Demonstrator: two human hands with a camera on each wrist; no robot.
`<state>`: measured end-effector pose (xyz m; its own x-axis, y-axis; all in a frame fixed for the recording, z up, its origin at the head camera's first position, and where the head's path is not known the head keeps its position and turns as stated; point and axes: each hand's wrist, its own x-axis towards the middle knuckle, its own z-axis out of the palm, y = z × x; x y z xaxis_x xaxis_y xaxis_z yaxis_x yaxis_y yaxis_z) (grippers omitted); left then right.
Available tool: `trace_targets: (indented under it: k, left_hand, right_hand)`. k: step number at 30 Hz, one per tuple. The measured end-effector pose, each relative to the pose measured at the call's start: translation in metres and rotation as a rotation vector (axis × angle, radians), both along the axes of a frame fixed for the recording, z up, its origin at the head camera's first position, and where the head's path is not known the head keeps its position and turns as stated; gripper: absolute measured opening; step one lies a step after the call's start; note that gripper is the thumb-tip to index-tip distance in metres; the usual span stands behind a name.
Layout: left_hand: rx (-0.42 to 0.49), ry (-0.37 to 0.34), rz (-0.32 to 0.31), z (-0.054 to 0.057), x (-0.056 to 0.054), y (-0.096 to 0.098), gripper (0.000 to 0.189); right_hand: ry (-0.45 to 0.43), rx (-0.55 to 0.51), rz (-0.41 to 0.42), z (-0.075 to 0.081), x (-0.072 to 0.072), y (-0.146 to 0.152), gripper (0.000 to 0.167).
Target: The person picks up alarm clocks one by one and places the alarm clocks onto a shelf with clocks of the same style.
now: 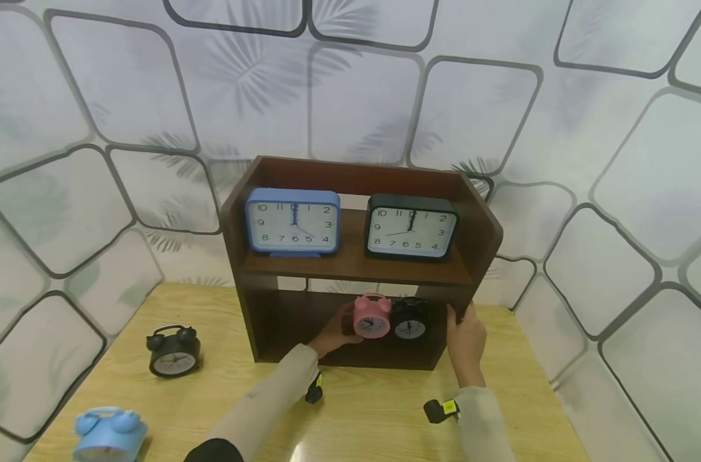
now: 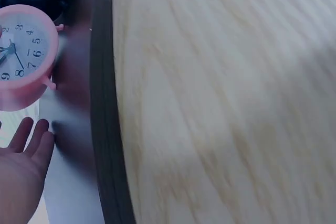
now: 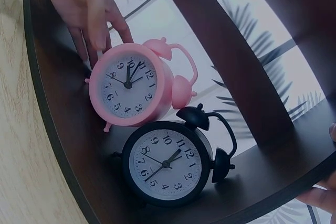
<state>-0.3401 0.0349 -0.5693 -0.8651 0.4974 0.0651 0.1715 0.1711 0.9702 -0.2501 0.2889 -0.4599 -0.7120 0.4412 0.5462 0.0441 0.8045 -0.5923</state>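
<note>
A pink twin-bell alarm clock (image 1: pixel 372 319) stands in the lower compartment of a dark brown wooden shelf (image 1: pixel 356 274). Right beside it is a black twin-bell alarm clock (image 3: pixel 167 163). My left hand (image 1: pixel 334 333) is at the left side of the pink clock, fingers fairly straight, fingertips close to its body in the right wrist view. At the shelf's right side panel, my right hand (image 1: pixel 467 340) grips the edge, thumb toward the inside and fingers along the outside. Only parts of its fingers (image 3: pixel 317 198) show in the right wrist view.
On the upper shelf sit a blue rectangular clock (image 1: pixel 293 221) and a black rectangular clock (image 1: pixel 411 227). Another black twin-bell clock (image 1: pixel 174 351) and a light blue one (image 1: pixel 109 436) stand on the wooden table (image 1: pixel 379 417) at left. A patterned cloth wall (image 1: pixel 362 102) rises behind.
</note>
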Motion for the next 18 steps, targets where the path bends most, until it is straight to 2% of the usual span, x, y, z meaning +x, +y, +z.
trace_targets:
  k: [2, 5, 8, 9, 10, 14, 18]
  left_hand:
    - [-0.038, 0.095, 0.001, -0.002, 0.003, -0.008, 0.085]
    - [-0.090, 0.189, 0.027, 0.000, 0.010, -0.019, 0.085]
    - [-0.133, 0.210, 0.076, 0.004, 0.018, -0.027, 0.084]
    - [-0.136, 0.181, 0.092, 0.006, 0.021, -0.028, 0.083]
    - [-0.153, 0.187, 0.105, 0.008, 0.024, -0.030, 0.082]
    - [-0.209, 0.271, 0.140, 0.018, 0.037, -0.039, 0.079]
    - [-0.326, 0.395, 0.193, 0.029, 0.054, -0.049, 0.077]
  right_hand:
    - [0.002, -0.001, 0.000, 0.000, 0.000, -0.001, 0.023]
    - [0.008, -0.006, 0.003, 0.000, 0.000, -0.002, 0.023]
    - [0.011, -0.008, 0.007, 0.000, 0.000, -0.002, 0.022]
    - [0.012, -0.009, 0.008, 0.000, 0.000, -0.002, 0.022]
    - [0.013, -0.009, 0.006, 0.000, 0.000, -0.002, 0.023]
    - [0.023, -0.004, 0.000, 0.000, 0.000, -0.001, 0.023]
    - [0.026, 0.000, -0.002, -0.001, -0.001, -0.001, 0.023]
